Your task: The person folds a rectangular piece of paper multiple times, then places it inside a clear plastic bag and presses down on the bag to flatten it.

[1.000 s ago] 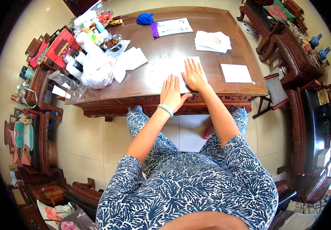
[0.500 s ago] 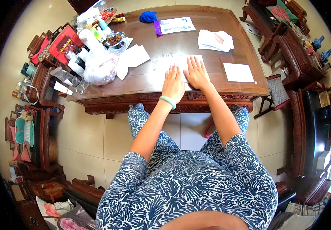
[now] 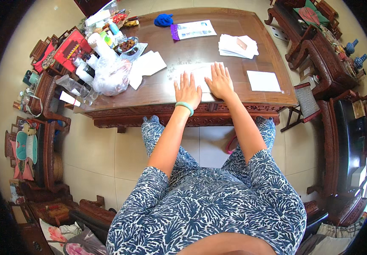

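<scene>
My left hand [image 3: 188, 92] lies flat on a white sheet of paper [image 3: 201, 73] near the front edge of the dark wooden table [image 3: 179, 50], its fingers spread slightly. A pale green bangle [image 3: 185, 106] circles that wrist. Beside it, my right hand [image 3: 220, 83] rests flat on the sheet's right part, thumb apart from the fingers. Both hands cover much of the paper, and glare on the tabletop blurs its left edge. To the right lies another white sheet [image 3: 263, 81]. A loose stack of white sheets [image 3: 234, 46] sits farther back, with a small brownish piece on top.
Folded white papers [image 3: 149, 64] lie to the left, beside a clear plastic bag [image 3: 111, 78], a dish of brown dried fruit [image 3: 128, 45] and several bottles. A purple-and-white packet [image 3: 196, 29] and a blue cloth bundle [image 3: 163, 19] are at the back. A stool [image 3: 309, 100] stands right.
My left hand has slid left across the sheet, away from my right hand, and its fingers have spread a little. The right hand has stayed almost in place.
</scene>
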The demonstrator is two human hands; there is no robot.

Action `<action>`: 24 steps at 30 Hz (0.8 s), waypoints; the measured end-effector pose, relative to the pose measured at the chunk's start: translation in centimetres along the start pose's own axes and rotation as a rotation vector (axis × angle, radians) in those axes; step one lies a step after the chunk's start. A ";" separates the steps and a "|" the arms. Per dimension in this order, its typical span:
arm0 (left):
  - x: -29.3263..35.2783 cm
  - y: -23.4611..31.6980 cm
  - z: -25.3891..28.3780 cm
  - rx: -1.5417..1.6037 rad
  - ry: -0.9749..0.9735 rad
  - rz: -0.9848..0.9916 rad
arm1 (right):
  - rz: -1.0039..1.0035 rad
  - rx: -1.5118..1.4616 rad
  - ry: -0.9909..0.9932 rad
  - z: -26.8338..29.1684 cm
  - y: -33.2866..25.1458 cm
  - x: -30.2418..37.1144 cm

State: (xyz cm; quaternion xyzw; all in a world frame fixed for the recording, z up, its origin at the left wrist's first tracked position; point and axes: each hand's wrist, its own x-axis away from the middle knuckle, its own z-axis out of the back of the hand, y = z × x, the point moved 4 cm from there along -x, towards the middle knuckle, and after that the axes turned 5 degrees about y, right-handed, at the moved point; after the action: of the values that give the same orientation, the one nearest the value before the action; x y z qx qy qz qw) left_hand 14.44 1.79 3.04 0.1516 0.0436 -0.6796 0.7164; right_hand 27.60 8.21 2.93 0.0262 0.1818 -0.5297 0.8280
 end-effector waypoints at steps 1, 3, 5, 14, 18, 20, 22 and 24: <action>0.0 0.0 0.0 -0.004 -0.005 0.004 | -0.011 0.002 0.002 -0.1 0.4 0.0; 0.0 0.0 0.1 -0.004 0.000 0.008 | -0.036 0.022 0.000 -0.3 1.1 -0.2; -0.1 0.0 0.2 0.003 0.009 0.002 | -0.052 0.055 0.012 -0.3 2.2 -0.3; 1.5 1.6 2.1 0.308 0.544 -0.310 | -0.218 -0.384 0.496 3.7 6.9 4.3; 2.8 5.3 2.5 0.500 0.431 -0.496 | -0.359 -0.584 0.344 5.1 6.7 7.4; 2.6 6.0 1.6 0.525 0.452 -0.492 | -0.301 -0.590 0.375 5.8 5.8 8.1; 2.3 6.3 1.0 0.555 0.521 -0.477 | -0.267 -0.523 0.376 6.4 5.0 8.4; 2.1 6.6 0.9 0.548 0.490 -0.454 | -0.184 -0.432 0.412 6.3 4.7 8.7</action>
State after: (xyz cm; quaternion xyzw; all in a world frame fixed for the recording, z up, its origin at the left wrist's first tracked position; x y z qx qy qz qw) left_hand 21.02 -0.29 4.36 0.4797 0.0626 -0.7503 0.4507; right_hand 36.74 1.24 5.20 -0.0602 0.4558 -0.5352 0.7087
